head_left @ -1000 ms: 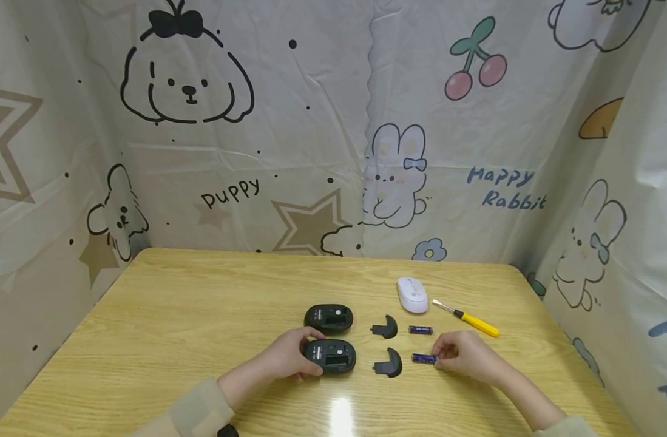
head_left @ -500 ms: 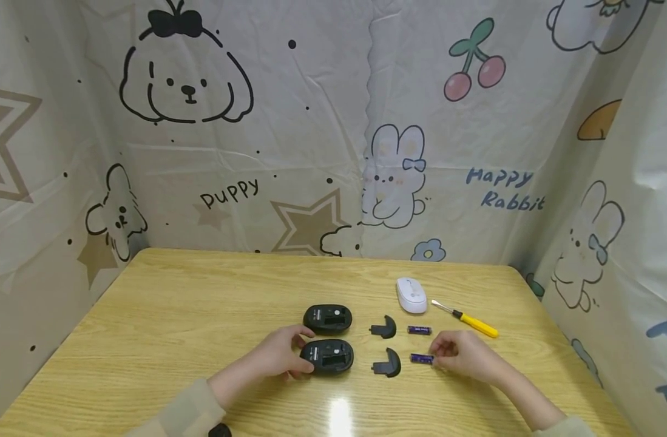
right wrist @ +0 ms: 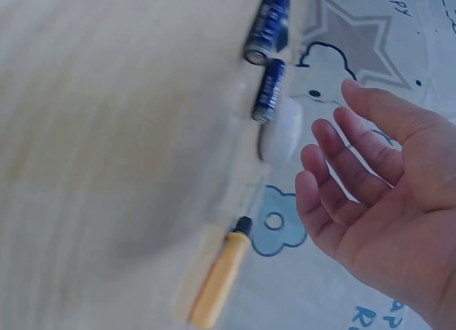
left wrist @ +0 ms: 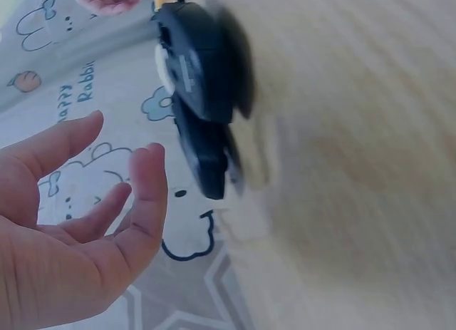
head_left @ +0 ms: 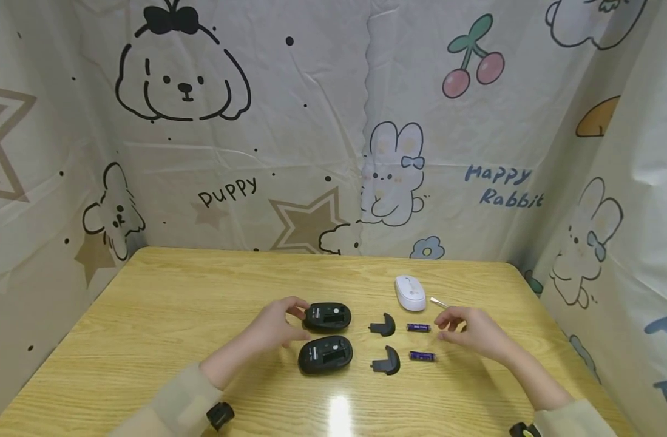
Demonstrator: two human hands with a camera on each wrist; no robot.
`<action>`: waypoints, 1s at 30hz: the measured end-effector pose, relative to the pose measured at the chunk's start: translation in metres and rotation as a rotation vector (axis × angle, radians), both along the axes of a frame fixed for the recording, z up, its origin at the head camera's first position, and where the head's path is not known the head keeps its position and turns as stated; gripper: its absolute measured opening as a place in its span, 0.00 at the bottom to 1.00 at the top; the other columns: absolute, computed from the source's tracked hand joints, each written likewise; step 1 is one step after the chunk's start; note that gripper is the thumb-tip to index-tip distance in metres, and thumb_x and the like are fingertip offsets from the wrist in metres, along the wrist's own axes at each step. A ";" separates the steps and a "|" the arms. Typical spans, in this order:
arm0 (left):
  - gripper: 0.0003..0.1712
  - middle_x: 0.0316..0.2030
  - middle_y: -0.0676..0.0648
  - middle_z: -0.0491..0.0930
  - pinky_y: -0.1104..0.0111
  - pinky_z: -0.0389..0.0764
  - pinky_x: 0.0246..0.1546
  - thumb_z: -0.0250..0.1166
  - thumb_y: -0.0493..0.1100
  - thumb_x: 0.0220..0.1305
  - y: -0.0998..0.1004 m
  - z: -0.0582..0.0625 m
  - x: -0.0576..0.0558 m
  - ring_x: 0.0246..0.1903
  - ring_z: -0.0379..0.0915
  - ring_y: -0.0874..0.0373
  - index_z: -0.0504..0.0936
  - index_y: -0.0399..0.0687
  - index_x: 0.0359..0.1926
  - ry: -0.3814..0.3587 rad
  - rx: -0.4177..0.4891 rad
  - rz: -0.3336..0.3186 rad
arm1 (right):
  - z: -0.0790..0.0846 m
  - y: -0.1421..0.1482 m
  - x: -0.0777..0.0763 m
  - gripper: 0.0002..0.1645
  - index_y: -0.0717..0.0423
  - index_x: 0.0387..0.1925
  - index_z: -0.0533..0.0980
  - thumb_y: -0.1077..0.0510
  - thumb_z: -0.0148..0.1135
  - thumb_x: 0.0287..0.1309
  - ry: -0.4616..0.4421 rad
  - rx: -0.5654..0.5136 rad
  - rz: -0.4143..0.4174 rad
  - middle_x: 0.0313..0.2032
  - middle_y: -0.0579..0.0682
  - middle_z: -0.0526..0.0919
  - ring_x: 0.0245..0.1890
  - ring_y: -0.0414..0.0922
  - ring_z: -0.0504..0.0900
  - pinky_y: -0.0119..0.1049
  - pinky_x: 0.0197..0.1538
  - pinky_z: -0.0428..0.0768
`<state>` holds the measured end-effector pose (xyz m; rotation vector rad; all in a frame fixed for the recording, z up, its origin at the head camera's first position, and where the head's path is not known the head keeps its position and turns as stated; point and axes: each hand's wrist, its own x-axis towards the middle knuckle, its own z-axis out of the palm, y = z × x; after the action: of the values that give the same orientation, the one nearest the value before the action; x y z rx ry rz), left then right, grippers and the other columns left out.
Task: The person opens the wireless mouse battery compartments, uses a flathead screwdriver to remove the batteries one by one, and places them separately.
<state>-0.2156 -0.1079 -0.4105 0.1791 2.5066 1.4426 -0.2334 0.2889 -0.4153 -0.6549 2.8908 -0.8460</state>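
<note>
The left hand [head_left: 273,325] holds nothing, fingers parted beside the far mouse [head_left: 328,317] and near mouse [head_left: 318,358]; both lie belly-up, probably to expose their slots [head_left: 334,357]. The right hand [head_left: 474,331], loosely parted and empty too, hangs near two batteries [head_left: 418,328], each seemingly lined up with a mouse.

In the head view, a creased, cream-coloured hanging sheet [head_left: 300,139] encloses the back and both sides. It bears a black-outlined puppy head [head_left: 184,85] between ten and eleven o'clock, pink cherries with green leaves [head_left: 456,82] between one and two, and blue handwritten lettering [head_left: 498,176] at three. Below spreads a yellow wood-grain worktop [head_left: 202,291] with rounded far corners, white glare [head_left: 340,413] at six o'clock.
</note>
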 end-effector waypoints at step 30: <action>0.33 0.58 0.41 0.72 0.58 0.75 0.55 0.68 0.38 0.57 0.069 0.036 -0.062 0.53 0.73 0.50 0.68 0.46 0.63 -0.098 0.327 -0.064 | 0.032 0.000 -0.060 0.36 0.60 0.59 0.69 0.43 0.65 0.55 -0.221 -0.211 -0.100 0.56 0.63 0.74 0.50 0.53 0.78 0.38 0.45 0.82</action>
<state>-0.2780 -0.0385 -0.3745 0.2379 2.1546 1.7802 -0.2934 0.2892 -0.3828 -0.4030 2.6773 -1.1675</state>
